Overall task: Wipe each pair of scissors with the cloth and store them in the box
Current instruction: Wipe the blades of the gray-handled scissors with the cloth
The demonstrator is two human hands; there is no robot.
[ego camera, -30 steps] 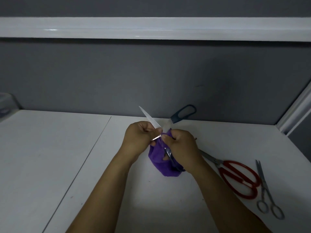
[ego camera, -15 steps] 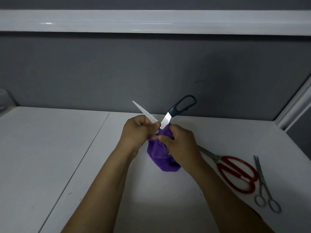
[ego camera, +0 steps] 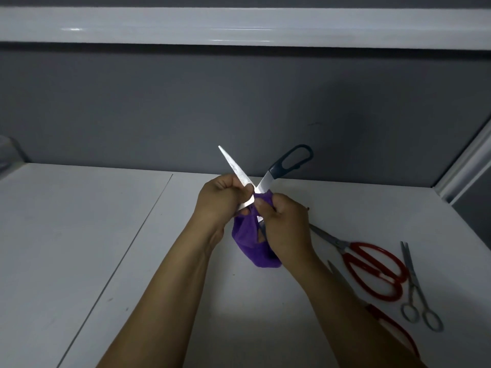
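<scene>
I hold a pair of dark-handled scissors (ego camera: 289, 162) spread wide above the white table (ego camera: 79, 235). One blade points up and left, and one handle loop sticks up to the right. My left hand (ego camera: 221, 201) grips the scissors near the pivot. My right hand (ego camera: 283, 225) holds a purple cloth (ego camera: 245, 243) wrapped over the lower part of the scissors. The other blade and handle are hidden by the cloth and my hands.
Red-handled scissors (ego camera: 372, 266) lie on the table to the right, with small silver scissors (ego camera: 414, 285) beside them. Another red-handled pair (ego camera: 382, 320) lies partly under my right forearm. A translucent container edge (ego camera: 10, 152) shows at far left. A grey wall stands behind.
The scissors' handle loop and upper blade have risen higher out of the cloth, and my right hand has slid the cloth down along the scissors.
</scene>
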